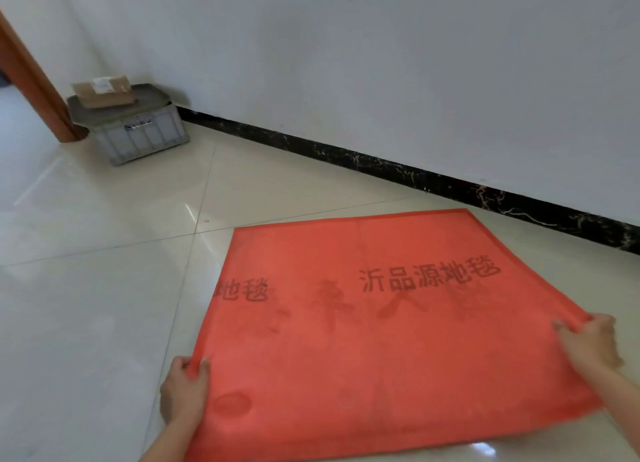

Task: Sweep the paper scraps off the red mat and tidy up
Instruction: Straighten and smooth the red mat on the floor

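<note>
Left hand (183,390) and right hand (588,344), each pinching a near edge of one red mat (363,323) spread between them on the tiled floor (86,306), its far edge toward the wall; beyond, one grey crate (138,132) bearing one cardboard box (104,93)

Glossy pale tiled floor (104,306) carries a red mat (363,323) near the wall edge and a grey crate (138,132) in the corner.

Mat (363,323) on the floor (86,323) near the wall (381,63), crate (138,132) far left of the mat, box (104,93) atop the crate
</note>
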`<state>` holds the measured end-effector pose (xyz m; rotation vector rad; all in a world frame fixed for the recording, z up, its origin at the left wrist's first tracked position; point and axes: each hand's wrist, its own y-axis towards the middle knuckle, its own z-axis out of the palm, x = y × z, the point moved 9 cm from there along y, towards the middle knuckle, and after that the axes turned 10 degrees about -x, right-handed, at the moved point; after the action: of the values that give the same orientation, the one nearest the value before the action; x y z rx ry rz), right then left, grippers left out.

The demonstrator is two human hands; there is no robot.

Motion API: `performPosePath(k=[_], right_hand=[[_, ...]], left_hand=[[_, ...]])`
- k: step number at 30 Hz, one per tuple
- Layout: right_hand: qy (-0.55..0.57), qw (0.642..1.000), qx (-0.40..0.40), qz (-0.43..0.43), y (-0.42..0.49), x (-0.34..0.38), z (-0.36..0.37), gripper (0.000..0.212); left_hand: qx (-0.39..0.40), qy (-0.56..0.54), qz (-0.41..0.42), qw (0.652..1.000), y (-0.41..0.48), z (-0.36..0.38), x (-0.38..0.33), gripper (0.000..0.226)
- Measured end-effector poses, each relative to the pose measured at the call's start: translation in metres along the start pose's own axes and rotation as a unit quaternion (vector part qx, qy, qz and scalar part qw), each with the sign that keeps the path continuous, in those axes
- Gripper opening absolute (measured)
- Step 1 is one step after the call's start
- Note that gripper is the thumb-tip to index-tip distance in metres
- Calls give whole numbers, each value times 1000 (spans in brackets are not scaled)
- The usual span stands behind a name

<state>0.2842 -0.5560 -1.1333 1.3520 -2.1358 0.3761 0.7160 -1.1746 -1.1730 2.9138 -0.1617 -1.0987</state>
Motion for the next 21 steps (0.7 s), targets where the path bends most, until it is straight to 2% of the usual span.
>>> performPosePath(k=[4, 7, 9, 10, 12, 13, 14, 16, 17, 21], right_hand=[[-9, 1000, 23, -16, -16, 36, 27, 59], [2, 999, 19, -39, -24, 62, 36, 57], [30, 999, 28, -23, -24, 69, 43, 58], [42, 998, 36, -43, -15, 66, 55, 66], [27, 998, 12, -59, 12, 46, 90, 100], [48, 997, 25, -49, 23, 38, 103, 107], [55, 997, 36, -42, 25, 38, 108, 97], [1, 999, 39, -26, -3, 65, 86, 63], [-12, 999, 36, -32, -19, 82, 70, 56], [-45, 997, 55, -24, -18, 74, 83, 57]], left_hand=[[-13, -7, -24, 1000, 23, -19, 14, 18], [-9, -15, -49, 999, 38, -21, 28, 19], [0, -22, -60, 998, 46, -19, 38, 22], [3, -24, -62, 998, 49, -18, 44, 23], [6, -13, -55, 998, 53, -16, 57, 25], [6, -1, -56, 998, 55, -15, 66, 26], [4, 8, -60, 998, 56, -14, 74, 27], [-1, 3, -70, 998, 56, -15, 80, 28], [-3, -7, -76, 997, 56, -17, 78, 28], [-15, -40, -101, 994, 58, -20, 76, 27]])
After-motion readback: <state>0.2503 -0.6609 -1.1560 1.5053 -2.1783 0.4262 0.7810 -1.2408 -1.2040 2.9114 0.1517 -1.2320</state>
